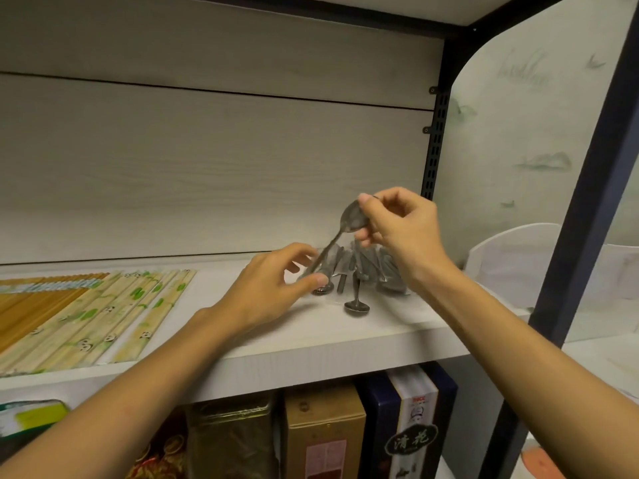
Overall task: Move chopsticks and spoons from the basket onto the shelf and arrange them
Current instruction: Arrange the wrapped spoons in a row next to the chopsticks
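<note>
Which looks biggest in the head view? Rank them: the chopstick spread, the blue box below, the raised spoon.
1. Chopstick spread, largest.
2. Blue box, partly cut off by the frame and nearer the camera, so its rank is unsure.
3. Raised spoon, smallest.

Both forearms reach forward, converging. The right hand [401,229] is raised, its fingers curled, pinching a spoon's [351,219] bowl; the left hand [273,288] sits lower, thumb and fingers pinching its handle.
</note>
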Tool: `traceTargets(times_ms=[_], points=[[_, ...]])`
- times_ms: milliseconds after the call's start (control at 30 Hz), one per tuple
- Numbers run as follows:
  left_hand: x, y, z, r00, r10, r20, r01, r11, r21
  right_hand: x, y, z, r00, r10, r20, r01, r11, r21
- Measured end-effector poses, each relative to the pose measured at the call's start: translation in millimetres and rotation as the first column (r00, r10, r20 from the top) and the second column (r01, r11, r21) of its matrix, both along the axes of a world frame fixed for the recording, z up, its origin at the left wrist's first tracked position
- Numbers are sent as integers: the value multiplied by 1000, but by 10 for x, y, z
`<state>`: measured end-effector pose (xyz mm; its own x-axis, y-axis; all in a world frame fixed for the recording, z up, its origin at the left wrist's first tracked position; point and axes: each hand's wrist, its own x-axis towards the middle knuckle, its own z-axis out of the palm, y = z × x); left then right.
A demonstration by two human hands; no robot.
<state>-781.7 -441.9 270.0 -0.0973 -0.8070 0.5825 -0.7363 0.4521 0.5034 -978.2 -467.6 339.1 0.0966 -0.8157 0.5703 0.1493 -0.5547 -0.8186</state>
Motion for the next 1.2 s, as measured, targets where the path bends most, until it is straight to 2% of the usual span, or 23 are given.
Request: traceTargets(times_ms=[100,200,267,300,333,367,400,433,467,500,567,633,733,800,867,933,1100,1200], points=[[-28,7,33,1000,7,-14,-9,988,-154,124,-4,19,973,147,177,-192,942,274],[31,-21,35,998,49,-32,-54,978,-200,147,-57,-39,944,220,246,-297,889,348],[117,-50,47,995,73,-64,-81,987,-140,55,-113,-135,969,222,107,-244,925,292],[164,-64,53,994,78,-74,-85,992,-95,-29,-154,-205,975,210,-67,-191,956,225],[208,-76,49,994,82,-75,-86,995,-47,-132,-181,-267,935,172,-309,-141,983,120],[253,-91,36,994,90,-70,-90,996,-3,-234,-211,-322,821,103,-562,-124,992,0],[294,-109,12,993,102,-66,-100,994,36,-315,-235,-361,652,39,-757,-146,986,-75],[329,-124,-17,991,120,-64,-115,991,73,-369,-257,-393,486,-6,-874,-164,982,-97],[357,-140,-45,988,140,-60,-134,985,106,-393,-256,-415,369,-26,-929,-167,981,-94],[369,-152,-63,986,156,-52,-148,980,132,-399,-251,-443,302,-43,-952,-163,982,-96],[350,-151,-79,986,157,-58,-146,977,156,-369,-242,-499,256,-122,-959,-193,966,-174],[315,-128,-64,985,126,-114,-106,980,167,-344,-239,-531,298,-227,-927,-233,925,-301],[309,-101,-37,963,117,-242,-67,977,204,-313,-200,-485,516,-241,-822,-229,886,-404],[308,-90,-15,936,135,-325,-58,970,235,-278,-124,-388,688,-104,-718,-204,922,-330],[289,-83,5,912,142,-385,-40,965,260,-245,-52,-263,816,89,-571,-220,961,-165],[265,-70,18,888,140,-438,-15,961,277,-232,-26,-147,863,168,-476,-233,969,-82],[277,-77,79,844,175,-507,-29,959,282,-212,-41,65,902,148,-405,-208,972,-107],[297,-103,131,807,138,-575,62,947,314,-111,-149,90,932,167,-321,-193,980,-50]])
